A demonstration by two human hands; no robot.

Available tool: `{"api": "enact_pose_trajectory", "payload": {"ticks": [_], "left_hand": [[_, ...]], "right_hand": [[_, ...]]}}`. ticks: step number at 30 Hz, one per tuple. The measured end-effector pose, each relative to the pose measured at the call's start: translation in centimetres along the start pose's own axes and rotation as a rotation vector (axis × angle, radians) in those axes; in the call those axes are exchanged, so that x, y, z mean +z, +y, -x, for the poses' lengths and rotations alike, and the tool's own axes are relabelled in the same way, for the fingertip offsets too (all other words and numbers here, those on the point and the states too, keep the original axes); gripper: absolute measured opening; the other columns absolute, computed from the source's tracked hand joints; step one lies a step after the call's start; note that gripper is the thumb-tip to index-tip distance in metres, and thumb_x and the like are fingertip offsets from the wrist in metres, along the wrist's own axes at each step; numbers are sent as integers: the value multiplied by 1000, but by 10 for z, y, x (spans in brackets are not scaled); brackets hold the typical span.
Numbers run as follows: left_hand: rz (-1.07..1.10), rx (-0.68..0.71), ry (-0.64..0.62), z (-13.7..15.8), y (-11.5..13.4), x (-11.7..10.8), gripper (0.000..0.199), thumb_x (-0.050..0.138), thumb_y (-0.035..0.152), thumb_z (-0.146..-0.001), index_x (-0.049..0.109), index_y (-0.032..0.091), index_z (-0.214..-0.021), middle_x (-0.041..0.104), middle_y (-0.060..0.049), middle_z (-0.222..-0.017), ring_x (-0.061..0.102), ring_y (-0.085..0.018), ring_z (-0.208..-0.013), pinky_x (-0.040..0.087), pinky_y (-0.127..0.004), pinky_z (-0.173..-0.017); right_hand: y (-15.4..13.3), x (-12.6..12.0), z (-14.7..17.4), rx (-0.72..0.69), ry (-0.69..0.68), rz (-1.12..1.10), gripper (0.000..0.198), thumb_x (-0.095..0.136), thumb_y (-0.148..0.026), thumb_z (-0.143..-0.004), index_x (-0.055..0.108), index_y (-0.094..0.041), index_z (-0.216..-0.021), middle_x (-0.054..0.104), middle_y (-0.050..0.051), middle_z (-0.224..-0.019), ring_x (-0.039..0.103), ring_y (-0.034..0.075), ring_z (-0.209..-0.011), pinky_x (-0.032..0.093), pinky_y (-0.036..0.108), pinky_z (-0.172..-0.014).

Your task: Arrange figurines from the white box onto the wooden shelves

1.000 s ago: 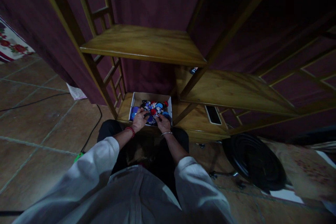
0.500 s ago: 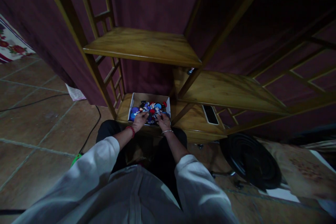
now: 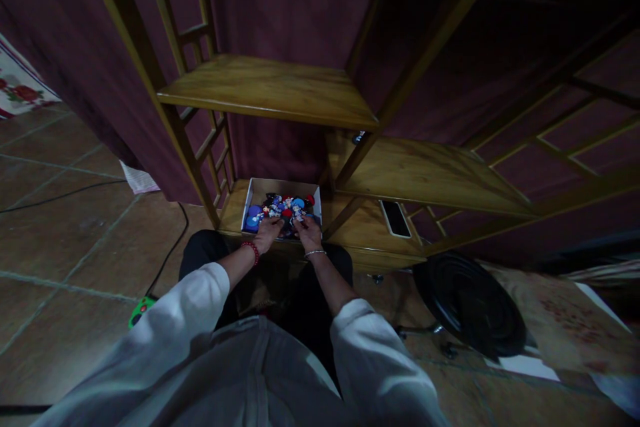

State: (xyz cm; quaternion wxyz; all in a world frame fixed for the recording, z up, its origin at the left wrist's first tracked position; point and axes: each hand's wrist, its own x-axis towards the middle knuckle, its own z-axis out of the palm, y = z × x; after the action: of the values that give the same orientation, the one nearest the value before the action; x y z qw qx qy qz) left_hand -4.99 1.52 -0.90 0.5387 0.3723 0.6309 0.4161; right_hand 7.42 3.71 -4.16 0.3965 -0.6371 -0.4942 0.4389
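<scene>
A shallow white cardboard box sits on the low wooden shelf, filled with several small colourful pieces in blue, purple, red, white and black; some look like little figures. My left hand, with a red bead bracelet, reaches over the front edge, its fingers closed among the pieces. Beside it, my right hand, with a pale bracelet, is also closed over the box contents. Whatever either hand pinches is too small and dark to name.
Wooden shelving rises in front, with a panel just above the box. A white-edged phone-like object lies on the lower shelf at right. A black round stool stands right, a green object with a cable on the floor at left.
The view has shifted slightly, so the shelf and box sit a little further left and more of the green object shows. Both hands stay at the box with little visible movement.
</scene>
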Motion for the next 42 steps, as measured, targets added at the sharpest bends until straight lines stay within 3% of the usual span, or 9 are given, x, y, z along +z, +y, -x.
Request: {"api": "enact_pose_trajectory", "payload": {"ticks": [9,15,23,27,33,42], "left_hand": [[184,-45,-3,8,17,3,17,50,18,-80,63,13,-89,68,-4,-81,62,-10,-60,53,-26,-64],[292,-49,-19,11,20,1,11,54,18,-77,61,13,-83,67,-4,-79,61,-10,-62,52,-25,-64],[637,-63,-97,21,28,-3,7,65,15,-69,58,13,-70,61,0,-66,59,-11,-57,50,-29,-68],[724,-21,-148,29,39,-4,7,65,13,-69,60,13,-74,61,0,-69,60,-11,-59,49,-28,-68],[771,18,-186,35,49,-7,20,70,13,-65,62,13,-84,64,-1,-76,59,-10,-60,46,-25,-61],[822,79,-305,53,68,-18,26,69,14,-67,63,13,-91,66,-4,-86,61,-12,-72,48,-28,-74]], "right_hand": [[-14,-4,0,-134,75,165,38,52,-39,-76,58,-20,-108,67,4,-97,63,17,-82,53,28,-69],[-16,-2,2,-121,69,-3,41,57,-41,-72,61,-19,-107,68,4,-91,62,18,-81,51,31,-73],[-27,-2,7,-97,115,-252,44,63,-44,-61,64,-18,-97,68,3,-85,61,18,-78,49,32,-71],[-43,-4,17,-173,86,-313,41,63,-43,-64,64,-18,-96,68,2,-84,61,17,-76,49,31,-71],[-68,-8,29,-249,59,-387,36,64,-39,-65,63,-18,-94,67,4,-96,61,17,-88,45,35,-87],[-91,-18,43,-282,36,-368,40,64,-38,-68,59,-19,-103,65,5,-100,60,17,-90,47,34,-84]]}}
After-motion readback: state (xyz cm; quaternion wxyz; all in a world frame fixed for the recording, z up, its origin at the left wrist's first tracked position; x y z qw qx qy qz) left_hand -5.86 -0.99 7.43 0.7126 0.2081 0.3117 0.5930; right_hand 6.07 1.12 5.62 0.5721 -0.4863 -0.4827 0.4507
